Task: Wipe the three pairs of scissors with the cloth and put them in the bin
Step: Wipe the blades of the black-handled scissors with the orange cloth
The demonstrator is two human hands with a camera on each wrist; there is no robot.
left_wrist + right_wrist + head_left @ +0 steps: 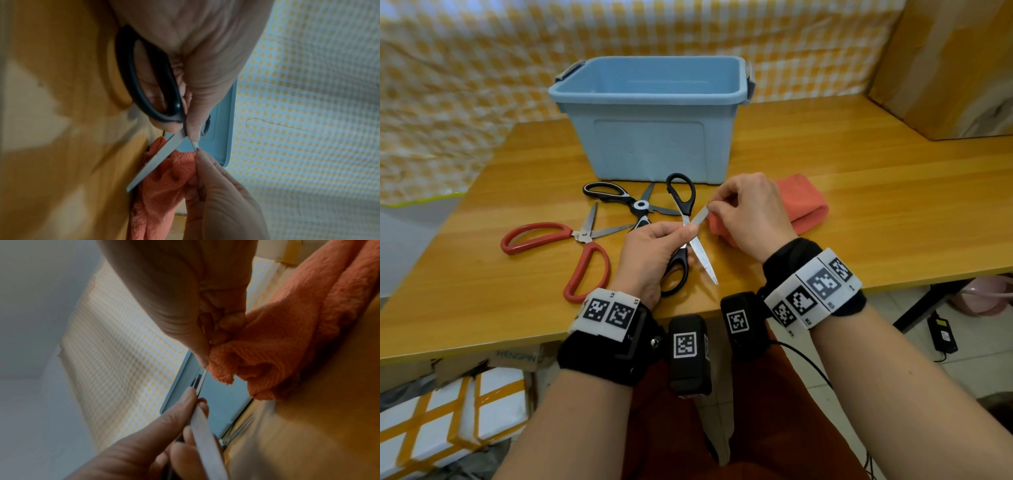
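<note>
Three pairs out, none seen inside the bin (654,147). Far left: red scissors (585,236), splayed open on the surface (859,192), handles toward the near edge. Next right: grey scissors (641,205), also open, lying just before the bin. Then black scissors (690,226), lifted off the surface and open in an X, between both hands. Left hand (650,253): curled round the near handle loop, thumb and forefinger pinching by the pivot. Right hand (750,212): fingertips closed on a lifted fold of the cloth (804,205), that fold wrapped round the tip end of the upper blade; rest of the cloth trailing on the surface to the right. Key relation: pinched blade running from the pivot up and rightward into the right hand, so the wipe probably best drawn along that axis, pivot to tip, away from the left hand. Other blade bare, pointing at the near edge, probably next. Bin straight behind, beyond both hands, mouth up.
</note>
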